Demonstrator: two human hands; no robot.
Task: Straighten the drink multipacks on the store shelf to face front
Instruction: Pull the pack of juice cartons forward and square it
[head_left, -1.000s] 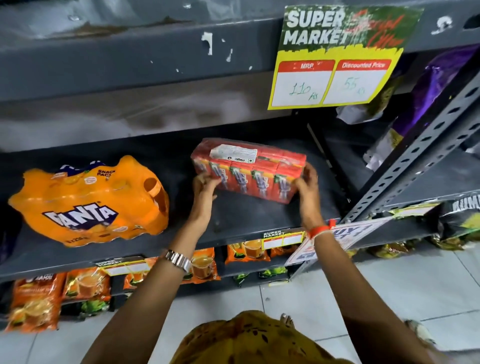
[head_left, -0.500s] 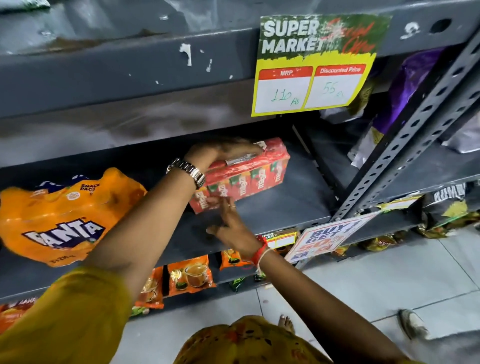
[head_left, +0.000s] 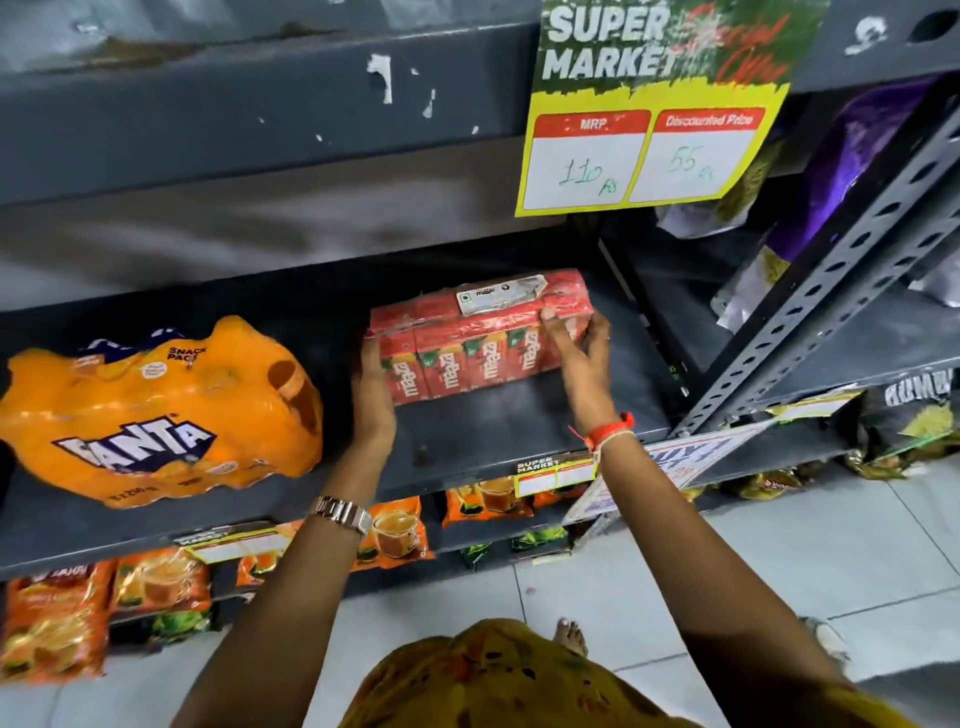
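1. Reaching in from the aisle, your two bare forearms cross the shelf (head_left: 467, 447) edge; the watch (head_left: 343, 514) rides the left wrist, the red thread band (head_left: 605, 430) the right.
2. Left hand (head_left: 371, 400): palm flat against the left end of the red juice multipack (head_left: 470, 345), bracing it rather than closed round it. Half a second ago this hand lay across the pack's top.
3. Right hand (head_left: 584, 358): fingers curled over the right end's upper front edge, grasping it. It was lower, at the front, a moment back.
4. Red juice multipack: resting mid-shelf, well back from the lip, carton fronts toward you, right end set slightly deeper. The earlier skew has largely gone, so this pack looks nearly faced; a small squaring-up seems to remain.
5. Orange Fanta multipack (head_left: 156, 415): lying left of it, apart, logo slanted, untouched. It probably comes next.
6. Yellow price sign (head_left: 649, 150): hanging overhead.
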